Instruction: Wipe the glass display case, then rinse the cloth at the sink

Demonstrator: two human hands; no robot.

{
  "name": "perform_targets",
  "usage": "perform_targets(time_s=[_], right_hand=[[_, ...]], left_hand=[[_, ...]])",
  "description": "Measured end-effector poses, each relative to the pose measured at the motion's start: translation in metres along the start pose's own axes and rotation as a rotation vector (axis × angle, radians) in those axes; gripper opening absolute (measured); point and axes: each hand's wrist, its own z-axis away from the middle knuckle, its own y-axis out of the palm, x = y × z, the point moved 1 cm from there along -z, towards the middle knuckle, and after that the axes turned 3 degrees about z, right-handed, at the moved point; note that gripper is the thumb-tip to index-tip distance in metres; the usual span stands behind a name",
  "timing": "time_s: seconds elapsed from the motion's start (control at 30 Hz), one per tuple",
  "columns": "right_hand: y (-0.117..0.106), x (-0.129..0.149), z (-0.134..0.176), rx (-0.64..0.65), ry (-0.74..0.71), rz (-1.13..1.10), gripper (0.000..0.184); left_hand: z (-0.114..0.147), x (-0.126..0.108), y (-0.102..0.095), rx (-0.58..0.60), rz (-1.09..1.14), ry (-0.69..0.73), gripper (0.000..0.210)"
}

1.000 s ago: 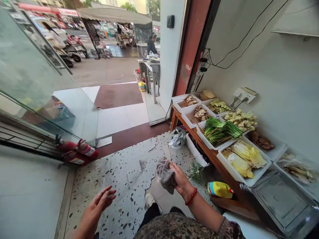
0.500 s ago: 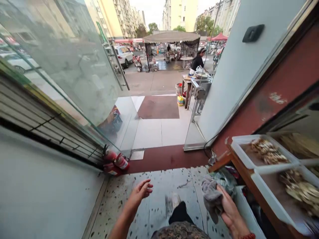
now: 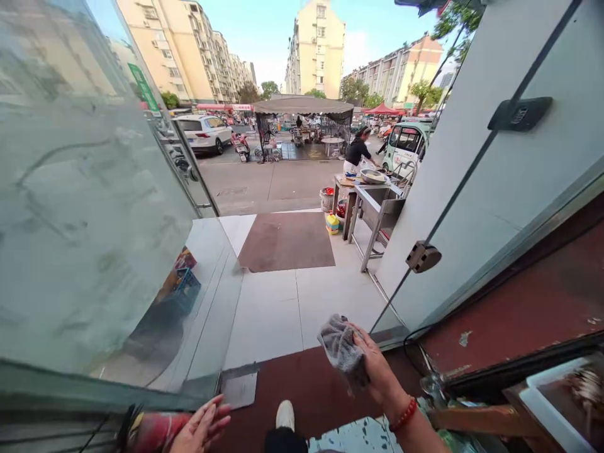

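Cloth (image 3: 342,346), grey and crumpled, was in the right hand (image 3: 377,371), gripped at its near edge by thumb and fingers while the rest bulged forward and drooped below. It looked light, soft and limp, with a napped face that should not slip, and nothing about it seemed fragile; whether it was damp, I could not tell. A gathered fold near the middle would probably have given the firmest hold, since a corner grip would have let the remainder flop. The left hand (image 3: 205,425) held nothing visible, its fingers loosely together and a little curled, well apart from the cloth. Just to its outer side was an extinguisher (image 3: 158,431); contact between them could not be judged. To the right of the right hand, a white tray (image 3: 547,399) stood on a wooden surface (image 3: 476,420), holding brownish pieces (image 3: 587,390) too blurred to name. Beyond the left hand, through the glass (image 3: 94,220), showed a blue crate (image 3: 187,294) with something brownish in it that I could not make out. Ahead of both hands, well apart from them, a bucket (image 3: 325,202) had something red at its top, and a yellow jug (image 3: 332,224) stood near it. Further ahead and toward the right hand's side, a metal bowl (image 3: 372,182) held something pale, too small to identify, and a person (image 3: 357,151) leaned just beyond it.
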Motion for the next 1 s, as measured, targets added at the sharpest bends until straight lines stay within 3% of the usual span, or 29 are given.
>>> perform_targets(time_s=[0.1,0.2,0.33,0.43,0.53,0.73,0.9,1.0], right_hand=[[-0.008,0.007,-0.049,-0.213,-0.030,-0.022,0.052],[-0.015,0.022,-0.089,-0.334,-0.045,-0.026,0.051],[-0.024,0.044,-0.150,-0.434,-0.092,-0.009,0.053],[-0.029,0.058,-0.212,-0.469,-0.103,0.005,0.057],[-0.023,0.078,-0.278,-0.467,-0.100,0.020,0.056],[0.000,0.133,-0.393,-0.435,-0.139,0.067,0.058],[0.004,0.177,-0.501,-0.500,-0.249,0.234,0.060],[0.017,0.207,-0.577,-0.544,-0.306,0.338,0.062]], left_hand=[[-0.076,-0.085,0.047,0.115,-0.113,0.065,0.071],[-0.134,-0.153,0.128,0.276,-0.204,0.152,0.078],[-0.191,-0.199,0.247,0.508,-0.259,0.172,0.075],[-0.227,-0.213,0.317,0.630,-0.251,0.167,0.071],[-0.262,-0.226,0.362,0.633,-0.234,0.131,0.072],[-0.349,-0.269,0.430,0.592,-0.257,0.084,0.073],[-0.450,-0.324,0.511,0.737,-0.303,0.050,0.077],[-0.506,-0.369,0.563,0.831,-0.352,0.073,0.072]])
